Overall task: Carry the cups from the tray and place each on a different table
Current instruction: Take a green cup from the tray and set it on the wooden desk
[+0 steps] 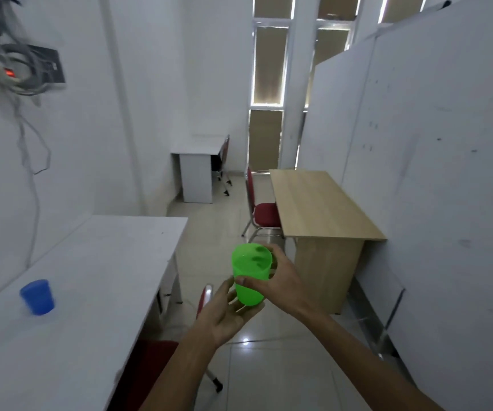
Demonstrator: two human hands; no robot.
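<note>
A translucent green cup (251,272) is held upright in the air over the floor aisle. My right hand (283,280) wraps its side, thumb on the near wall and fingers showing through the plastic. My left hand (227,312) cups it from below, fingers spread under its base. A blue cup (37,296) stands on the white table (100,277) at my left, near the wall. No tray is in view.
A wooden table (319,203) stands against the right partition with a red chair (261,213) beside it. A small white desk (198,149) sits at the far end. Another red chair (150,360) is tucked at the white table. Cables hang on the left wall.
</note>
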